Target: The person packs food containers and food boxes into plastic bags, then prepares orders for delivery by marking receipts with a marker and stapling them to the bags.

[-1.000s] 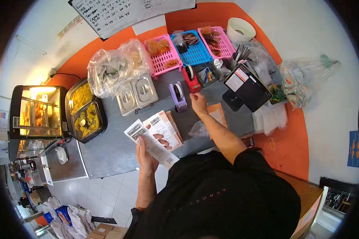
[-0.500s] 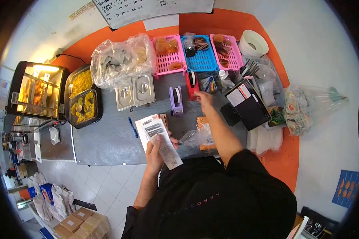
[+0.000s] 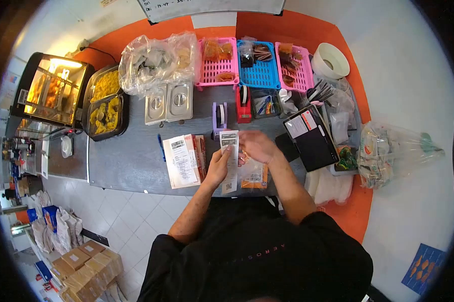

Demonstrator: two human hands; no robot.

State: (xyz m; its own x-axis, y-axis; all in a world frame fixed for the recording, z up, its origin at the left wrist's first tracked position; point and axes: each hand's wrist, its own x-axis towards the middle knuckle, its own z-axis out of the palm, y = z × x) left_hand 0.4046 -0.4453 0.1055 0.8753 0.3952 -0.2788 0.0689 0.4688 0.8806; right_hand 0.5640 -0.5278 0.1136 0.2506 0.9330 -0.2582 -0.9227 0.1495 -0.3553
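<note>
My left hand [image 3: 218, 165] holds a long printed receipt [image 3: 229, 177] upright over the counter's front part, thumb on its face. Close to the receipt's upper right side is my right hand [image 3: 257, 147], blurred, its fingers smeared by motion. White printed papers [image 3: 182, 163] lie left of my left hand, on top of reddish-brown packets [image 3: 201, 151], beside a blue pen [image 3: 161, 147]. Behind the receipt stands a purple tape dispenser [image 3: 219, 118], with a red tape dispenser [image 3: 243, 106] to its right. An orange packet [image 3: 254, 177] in clear plastic lies below my right hand.
Pink [image 3: 218, 63] and blue [image 3: 258, 75] baskets line the back. Steel lidded containers [image 3: 179, 100] and a clear plastic bag [image 3: 151, 65] stand left of them. A black tablet [image 3: 312, 141] is at the right, trays of yellow food [image 3: 105, 118] at the left.
My left hand has moved right with the receipt, leaving the white papers on the counter. My right hand has come back from the red dispenser towards the receipt. The view has shifted slightly.
</note>
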